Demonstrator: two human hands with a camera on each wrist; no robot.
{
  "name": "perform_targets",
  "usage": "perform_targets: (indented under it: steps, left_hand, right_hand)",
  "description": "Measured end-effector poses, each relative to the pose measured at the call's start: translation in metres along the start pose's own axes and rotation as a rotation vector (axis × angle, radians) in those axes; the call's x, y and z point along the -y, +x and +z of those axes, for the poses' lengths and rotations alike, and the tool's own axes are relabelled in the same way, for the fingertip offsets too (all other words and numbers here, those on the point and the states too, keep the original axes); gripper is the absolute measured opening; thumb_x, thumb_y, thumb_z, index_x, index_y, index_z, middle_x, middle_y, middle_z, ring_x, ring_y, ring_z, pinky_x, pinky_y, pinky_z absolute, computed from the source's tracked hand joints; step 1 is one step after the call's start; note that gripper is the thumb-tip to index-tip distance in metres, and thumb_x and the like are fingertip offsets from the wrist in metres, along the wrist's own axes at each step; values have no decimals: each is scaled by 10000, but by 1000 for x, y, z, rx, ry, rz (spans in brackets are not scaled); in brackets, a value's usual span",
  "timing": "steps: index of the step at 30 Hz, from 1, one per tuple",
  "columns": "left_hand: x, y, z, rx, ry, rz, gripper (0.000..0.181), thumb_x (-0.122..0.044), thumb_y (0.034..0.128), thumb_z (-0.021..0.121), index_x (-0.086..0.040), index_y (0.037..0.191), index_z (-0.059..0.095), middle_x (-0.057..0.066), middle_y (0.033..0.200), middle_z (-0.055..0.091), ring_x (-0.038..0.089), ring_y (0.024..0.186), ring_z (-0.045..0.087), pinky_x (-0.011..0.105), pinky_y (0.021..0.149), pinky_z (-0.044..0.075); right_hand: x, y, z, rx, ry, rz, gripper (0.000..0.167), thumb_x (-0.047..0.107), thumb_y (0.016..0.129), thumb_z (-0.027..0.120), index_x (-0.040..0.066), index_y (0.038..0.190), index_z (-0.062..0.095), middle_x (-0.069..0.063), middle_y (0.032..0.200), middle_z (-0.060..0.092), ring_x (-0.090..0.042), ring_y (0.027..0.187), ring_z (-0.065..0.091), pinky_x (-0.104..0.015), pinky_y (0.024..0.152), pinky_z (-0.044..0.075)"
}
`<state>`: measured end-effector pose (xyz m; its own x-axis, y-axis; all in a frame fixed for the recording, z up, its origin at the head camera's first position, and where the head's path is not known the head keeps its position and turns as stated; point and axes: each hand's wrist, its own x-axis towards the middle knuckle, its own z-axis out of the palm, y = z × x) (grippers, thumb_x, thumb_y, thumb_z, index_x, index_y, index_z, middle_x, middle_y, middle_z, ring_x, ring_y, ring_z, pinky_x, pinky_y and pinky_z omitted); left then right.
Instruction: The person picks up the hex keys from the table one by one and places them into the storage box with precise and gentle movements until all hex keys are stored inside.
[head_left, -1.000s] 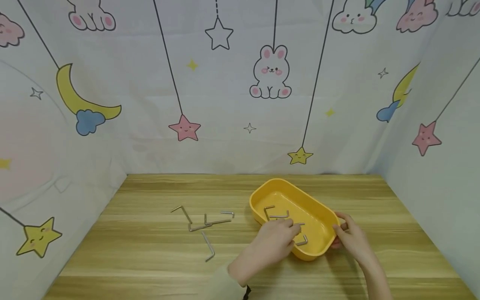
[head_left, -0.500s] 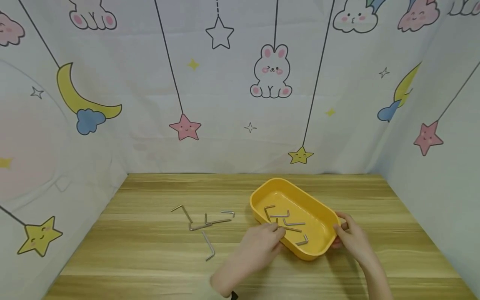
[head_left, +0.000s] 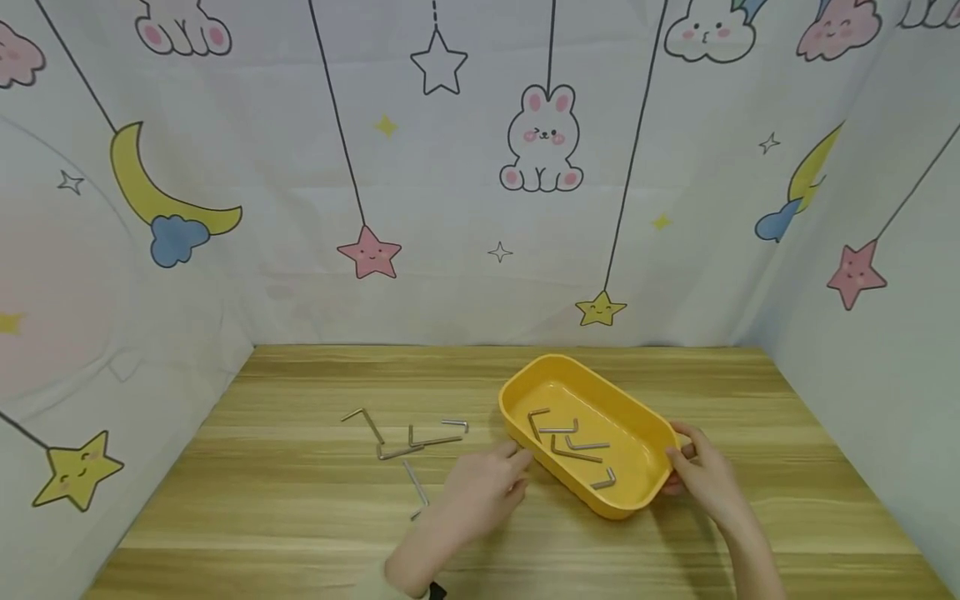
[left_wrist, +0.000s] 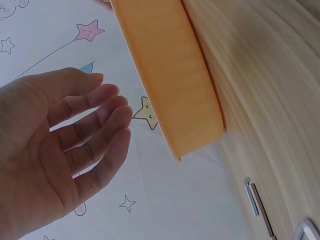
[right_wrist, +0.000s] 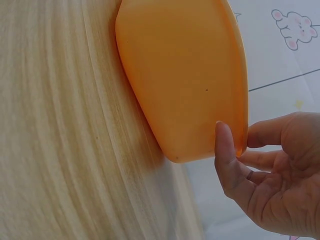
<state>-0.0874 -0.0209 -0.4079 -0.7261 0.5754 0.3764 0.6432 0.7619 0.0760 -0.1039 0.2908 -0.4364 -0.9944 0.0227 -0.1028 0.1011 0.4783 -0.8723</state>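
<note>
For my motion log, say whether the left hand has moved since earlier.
Yes: judged against the wooden tabletop, the left hand moved leftward in the head view.

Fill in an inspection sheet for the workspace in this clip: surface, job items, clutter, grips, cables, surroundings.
Surface: wood-grain table, no spills seen.
Job items: yellow tray on the table, set at an angle, with five L-shaped keys inside; five loose keys lie left of it, one partly hidden by the left arm.
Clutter: nothing seen.
Left grip: bare hand beside the tray, fingers loosely bent, holding nothing.
Right grip: bare hand pinching the tray's rim at its right end.
Cables: nothing seen; the dark lines behind are printed.
Surroundings: white cloth with cartoon stars, moons, clouds and rabbits, behind and on both sides.
</note>
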Motion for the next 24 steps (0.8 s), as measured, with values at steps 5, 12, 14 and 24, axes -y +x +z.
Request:
perform_targets:
  steps: [5, 12, 14, 24]
  left_hand:
    - [6, -5, -2, 0, 18, -1, 142, -185, 818, 721, -165, 823, 580, -75, 772, 565, 41, 641, 495, 142, 508, 356]
    - [10, -16, 0, 25, 58, 33, 146, -187, 797, 729, -163, 841, 592, -65, 727, 545, 77, 639, 532, 180, 509, 379]
    - [13, -21, 1, 37, 61, 42, 147, -176, 793, 736, -162, 857, 605, -66, 733, 560, 82, 672, 564, 189, 537, 420]
    - [37, -45, 5, 40, 115, 64, 174, -146, 763, 740, -160, 844, 586, -56, 761, 567, 95, 682, 576, 202, 533, 442]
  right_hand:
    - [0, 1, 0, 3, 6, 2, 510, 91, 1000, 454, -20, 1461, 268, -172, 993, 487, -113, 720, 632, -272, 670, 589]
    - [0, 1, 0, 0, 14, 6, 505, 79, 997, 454, -24, 1457, 276, -172, 986, 481, -119, 712, 631, -278, 665, 589]
    - [0, 1, 0, -1, 15, 5, 504, 77, 996, 453, -29, 1456, 274, -172, 986, 477, -121, 712, 630, -279, 665, 590]
    - [0, 0, 1, 0, 14, -6, 500, 76, 996, 454, -31, 1452, 278, -170, 980, 485, -115, 705, 632, -276, 661, 589]
